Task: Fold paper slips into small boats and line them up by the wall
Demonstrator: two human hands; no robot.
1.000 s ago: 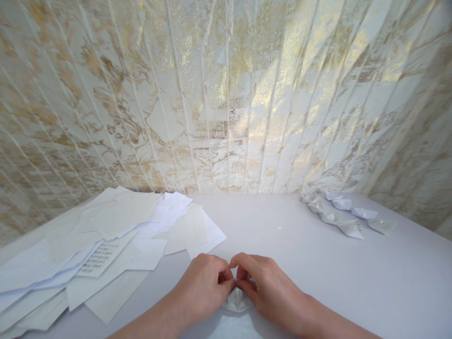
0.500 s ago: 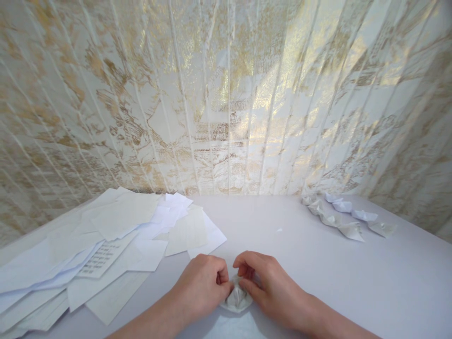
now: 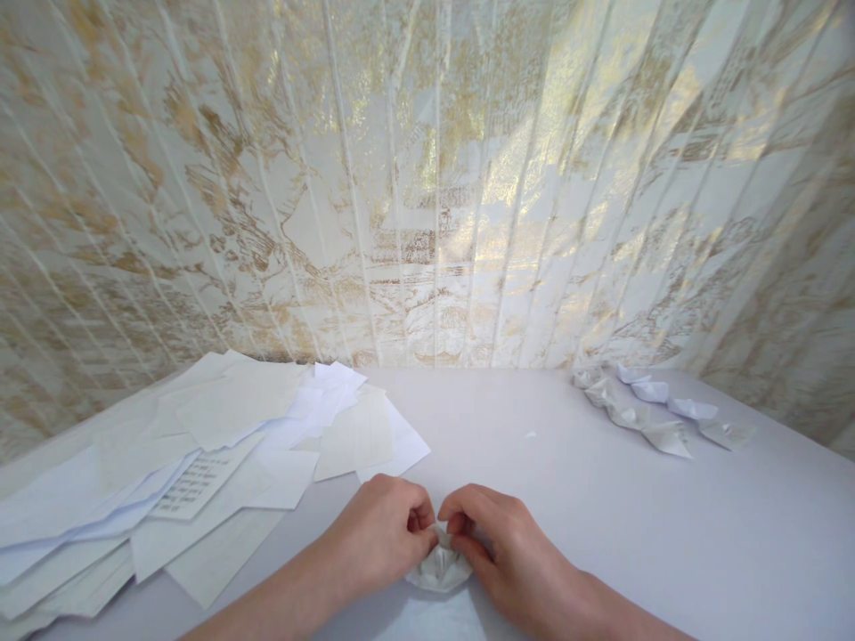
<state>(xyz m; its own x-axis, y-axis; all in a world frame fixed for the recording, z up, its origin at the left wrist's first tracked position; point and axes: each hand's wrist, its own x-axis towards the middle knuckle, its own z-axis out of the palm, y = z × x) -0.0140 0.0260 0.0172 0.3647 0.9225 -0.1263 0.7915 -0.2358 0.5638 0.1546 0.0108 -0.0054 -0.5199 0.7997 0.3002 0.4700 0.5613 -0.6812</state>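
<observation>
Low in the middle of the head view is a folded paper boat point(image 3: 441, 572), greyish white, with a raised peak at its centre. My left hand point(image 3: 391, 530) pinches the boat from the left, its thumb and bent fingers at the upper edge. From the right, my right hand point(image 3: 502, 543) grips the same boat between thumb and curled fingers. Both sets of fingertips nearly meet above the peak and hide part of the folds. Beneath the boat lies a pale sheet point(image 3: 434, 619) on the table.
A spread-out pile of loose paper sheets point(image 3: 233, 401), one with printed lines, covers the table's left side. Several folded paper boats point(image 3: 628, 414) stand in two rows at the back right. A tiny paper scrap point(image 3: 530, 434) lies mid-table. Behind the white table point(image 3: 601, 525) hangs a patterned curtain point(image 3: 427, 178).
The boat has shifted slightly left between my hands, and its hull shows a little more. My fingers stay at its upper part. The view has moved very slightly.
</observation>
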